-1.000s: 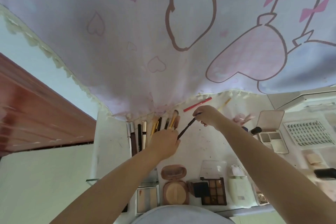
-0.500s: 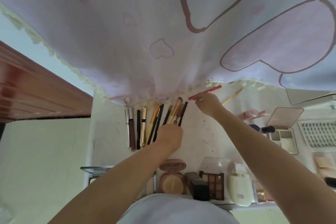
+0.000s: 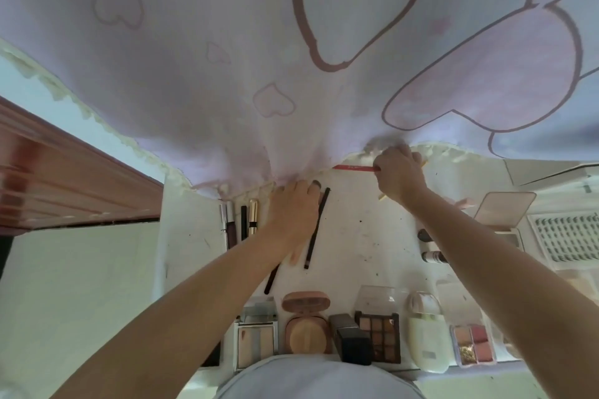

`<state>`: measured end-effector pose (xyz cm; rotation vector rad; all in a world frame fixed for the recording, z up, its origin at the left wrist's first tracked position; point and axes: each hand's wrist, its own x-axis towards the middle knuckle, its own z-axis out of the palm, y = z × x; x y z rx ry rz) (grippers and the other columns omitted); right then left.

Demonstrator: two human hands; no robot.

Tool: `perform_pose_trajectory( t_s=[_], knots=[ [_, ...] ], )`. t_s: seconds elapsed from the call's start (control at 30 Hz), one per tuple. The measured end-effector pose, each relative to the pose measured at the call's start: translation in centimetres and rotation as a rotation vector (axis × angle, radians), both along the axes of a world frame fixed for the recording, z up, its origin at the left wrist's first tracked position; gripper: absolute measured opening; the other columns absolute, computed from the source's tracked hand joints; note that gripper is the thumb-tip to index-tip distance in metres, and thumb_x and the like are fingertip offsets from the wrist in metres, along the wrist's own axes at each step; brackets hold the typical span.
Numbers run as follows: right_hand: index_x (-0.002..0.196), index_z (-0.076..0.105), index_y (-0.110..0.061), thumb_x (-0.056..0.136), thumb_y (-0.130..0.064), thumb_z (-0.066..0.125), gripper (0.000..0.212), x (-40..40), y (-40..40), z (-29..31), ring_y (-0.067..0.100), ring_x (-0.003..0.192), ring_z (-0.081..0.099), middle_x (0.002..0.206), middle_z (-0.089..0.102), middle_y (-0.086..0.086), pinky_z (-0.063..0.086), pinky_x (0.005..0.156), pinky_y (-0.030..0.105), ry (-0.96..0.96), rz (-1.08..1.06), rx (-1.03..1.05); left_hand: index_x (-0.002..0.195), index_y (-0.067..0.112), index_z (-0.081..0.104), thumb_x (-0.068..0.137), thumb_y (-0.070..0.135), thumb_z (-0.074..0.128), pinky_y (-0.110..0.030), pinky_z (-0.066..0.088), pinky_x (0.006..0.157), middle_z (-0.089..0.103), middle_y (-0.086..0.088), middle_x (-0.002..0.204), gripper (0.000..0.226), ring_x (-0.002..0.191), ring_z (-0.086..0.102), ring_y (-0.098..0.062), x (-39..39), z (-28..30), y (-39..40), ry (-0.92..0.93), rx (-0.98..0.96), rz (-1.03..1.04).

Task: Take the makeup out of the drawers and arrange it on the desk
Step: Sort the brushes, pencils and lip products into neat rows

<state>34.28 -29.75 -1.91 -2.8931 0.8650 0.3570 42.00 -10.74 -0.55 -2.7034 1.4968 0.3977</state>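
On the white desk a row of brushes and slim tubes lies side by side at the back under the curtain hem. My left hand rests flat on the middle of that row and hides several brushes. A thin black pencil lies just right of it. My right hand is at the back edge, its fingers closed on the right end of a red pencil. A yellow pencil pokes out under that hand.
A pink printed curtain hangs low over the back of the desk. Along the near edge stand a powder compact, a black box, an eyeshadow palette, a white bottle. A lash tray lies right.
My left hand let go of the black pencil and moved up flat onto the brush row. My right hand reached back and closed on the red pencil. The camera tilted down.
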Motion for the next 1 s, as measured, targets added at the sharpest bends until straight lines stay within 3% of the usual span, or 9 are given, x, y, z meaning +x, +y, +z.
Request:
perform_pose_trajectory(
  t_s=[0.13,0.23,0.33,0.43,0.63,0.7,0.77,0.87,1.0],
  knots=[
    [0.098,0.059,-0.003,0.093,-0.014,0.041,0.022,-1.4,0.4,4.5,0.021,0.078,0.049,0.086,0.063,0.01,0.029,0.067,0.024,-0.172,0.063,0.286,0.125,0.003,0.043,0.092,0.022,0.043,-0.036,0.034,0.096,0.047,-0.013,0.126,0.038,0.118,0.043,-0.027,0.3,2.4,-1.8,-0.077,-0.181,-0.108],
    [0.095,0.059,-0.005,0.093,-0.013,0.042,0.018,-3.1,1.3,8.7,0.014,0.062,0.044,0.07,0.052,-0.004,0.033,0.056,0.017,-0.253,0.096,0.496,0.094,-0.001,0.064,0.08,0.02,0.059,-0.028,0.053,0.064,0.066,-0.013,0.084,0.026,0.073,0.064,-0.027,-0.7,5.1,-2.1,-0.194,-0.428,-0.256],
    [0.076,0.054,-0.021,0.094,-0.017,0.041,0.023,-4.3,2.1,12.5,0.005,0.056,0.04,0.061,0.043,-0.011,0.035,0.058,0.007,-0.197,0.123,0.568,0.067,0.003,0.061,0.083,0.02,0.055,-0.02,0.04,0.037,0.055,-0.006,0.054,0.025,0.043,0.051,-0.021,-1.3,7.1,-1.8,-0.205,-0.562,-0.295],
    [0.068,0.051,-0.034,0.094,-0.023,0.04,0.031,-5.6,2.9,15.7,0.005,0.054,0.038,0.06,0.043,-0.009,0.034,0.055,0.009,-0.191,0.097,0.559,0.059,0.003,0.054,0.082,0.024,0.058,-0.015,0.03,0.031,0.048,-0.004,0.041,0.032,0.029,0.041,-0.02,-1.4,9.4,-1.6,-0.204,-0.638,-0.387],
    [0.088,0.061,-0.01,0.096,-0.017,0.038,0.025,-8.0,5.9,18.9,-0.004,0.05,0.045,0.057,0.044,-0.008,0.035,0.056,0.008,-0.308,0.156,0.477,0.062,0.009,0.05,0.094,0.041,0.023,-0.02,0.032,0.033,0.044,0.004,0.042,0.053,0.031,0.034,-0.013,0.0,13.0,-0.8,-0.213,-0.607,-0.538],
    [0.089,0.064,-0.01,0.095,-0.013,0.041,0.024,-9.9,4.9,20.0,-0.002,0.054,0.051,0.055,0.056,-0.01,0.037,0.056,0.009,-0.43,0.081,0.427,0.07,0.013,0.046,0.092,0.046,0.029,-0.026,0.033,0.042,0.039,0.009,0.048,0.043,0.04,0.033,-0.01,2.3,13.0,0.5,-0.185,-0.54,-0.394],
    [0.086,0.064,-0.015,0.093,-0.01,0.044,0.022,-12.2,3.0,20.9,0.005,0.049,0.048,0.045,0.053,-0.012,0.036,0.051,0.006,-0.646,-0.107,0.428,0.079,0.011,0.049,0.091,0.056,0.021,-0.024,0.032,0.046,0.038,0.009,0.053,0.054,0.044,0.036,-0.014,5.1,13.4,2.9,-0.154,-0.486,-0.19],
    [0.089,0.056,-0.021,0.091,-0.01,0.048,0.014,-12.6,2.7,21.3,0.013,0.053,0.046,0.051,0.049,-0.008,0.037,0.051,0.005,-0.674,-0.154,0.464,0.072,0.012,0.049,0.08,0.068,0.0,-0.015,0.021,0.038,0.028,0.016,0.047,0.075,0.036,0.026,-0.002,5.5,14.4,4.0,-0.124,-0.596,-0.225],
    [0.071,0.054,-0.025,0.083,-0.002,0.058,0.026,-9.7,5.4,20.2,-0.001,0.05,0.054,0.057,0.058,-0.009,0.042,0.054,0.003,-0.772,-0.134,0.696,0.063,0.01,0.05,0.088,0.045,0.024,-0.01,0.018,0.036,0.025,0.015,0.044,0.05,0.032,0.025,-0.002,1.2,15.6,2.6,-0.148,-0.608,-0.328]
  ],
)
